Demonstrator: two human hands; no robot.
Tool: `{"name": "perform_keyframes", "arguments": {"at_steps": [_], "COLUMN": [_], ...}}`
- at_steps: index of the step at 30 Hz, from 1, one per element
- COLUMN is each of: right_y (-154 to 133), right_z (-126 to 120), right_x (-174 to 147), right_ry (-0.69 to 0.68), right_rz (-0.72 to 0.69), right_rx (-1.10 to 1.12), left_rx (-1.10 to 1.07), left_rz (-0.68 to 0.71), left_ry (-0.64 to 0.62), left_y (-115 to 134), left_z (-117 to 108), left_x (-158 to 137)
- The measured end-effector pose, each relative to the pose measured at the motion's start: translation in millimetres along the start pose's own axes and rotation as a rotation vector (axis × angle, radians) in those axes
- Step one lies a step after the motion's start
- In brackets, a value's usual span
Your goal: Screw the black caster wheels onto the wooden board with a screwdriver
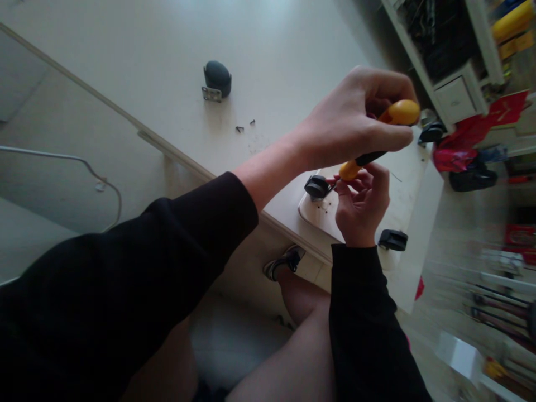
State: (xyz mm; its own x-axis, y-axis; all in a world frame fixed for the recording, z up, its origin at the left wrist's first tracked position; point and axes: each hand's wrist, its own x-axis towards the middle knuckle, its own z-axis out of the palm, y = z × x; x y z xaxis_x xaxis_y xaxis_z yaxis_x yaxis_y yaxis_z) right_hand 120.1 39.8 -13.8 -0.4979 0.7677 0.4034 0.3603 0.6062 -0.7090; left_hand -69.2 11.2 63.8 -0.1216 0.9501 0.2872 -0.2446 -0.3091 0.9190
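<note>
My left hand [355,117] is closed round the yellow-and-black handle of a screwdriver [400,113], which slants down toward a black caster wheel [317,186]. Close below, my right hand [363,204] has its thumb and fingers pinched at the screwdriver's lower end, beside that caster. The fingers partly hide the shaft and tip, so whether a screw is there cannot be seen. The caster sits near the rounded corner of a pale board [309,216], with several small holes near it. More black casters are at the board's right side [392,240] and far corner [432,132].
A loose caster with a metal plate [216,81] lies on the white table [167,67]. Two small screws [239,129] lie nearer my left forearm. Beyond the table are a red bag [454,153] and cluttered shelves. A white cable [90,167] hangs at the left.
</note>
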Motion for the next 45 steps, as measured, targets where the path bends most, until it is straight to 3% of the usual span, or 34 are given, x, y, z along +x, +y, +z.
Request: {"name": "perform_keyframes", "arguments": {"at_steps": [15, 21, 26, 35, 37, 42, 45], "right_y": [6.0, 4.8, 1.6, 3.9, 3.7, 1.4, 0.7], "right_z": [1.0, -0.1, -0.5, 0.2, 2.0, 5.1, 4.1], "right_x": [0.2, -0.4, -1.2, -0.7, -0.8, -0.9, -1.7], "right_ry": [-0.005, -0.029, -0.031, 0.095, 0.111, 0.088, 0.060], "right_rz": [-0.034, -0.021, 0.014, 0.084, 0.073, 0.055, 0.037], "right_rx": [0.044, 0.062, 0.055, -0.075, -0.072, -0.043, 0.011], "left_rx": [-0.061, -0.106, -0.026, 0.048, 0.039, -0.131, -0.189], "left_rz": [0.047, -0.005, 0.132, 0.236, 0.202, -0.064, -0.100], "left_ry": [-0.031, -0.079, -0.164, -0.116, -0.117, -0.189, -0.230], "left_y": [-7.5, -7.8, -12.8, -19.0, -15.9, -8.8, -12.5], "left_z": [-0.7, -2.7, -12.1, -11.2, -9.2, -4.4, -4.1], "left_x": [2.9, 7.0, 3.8, 4.7, 5.1, 5.8, 9.1]}}
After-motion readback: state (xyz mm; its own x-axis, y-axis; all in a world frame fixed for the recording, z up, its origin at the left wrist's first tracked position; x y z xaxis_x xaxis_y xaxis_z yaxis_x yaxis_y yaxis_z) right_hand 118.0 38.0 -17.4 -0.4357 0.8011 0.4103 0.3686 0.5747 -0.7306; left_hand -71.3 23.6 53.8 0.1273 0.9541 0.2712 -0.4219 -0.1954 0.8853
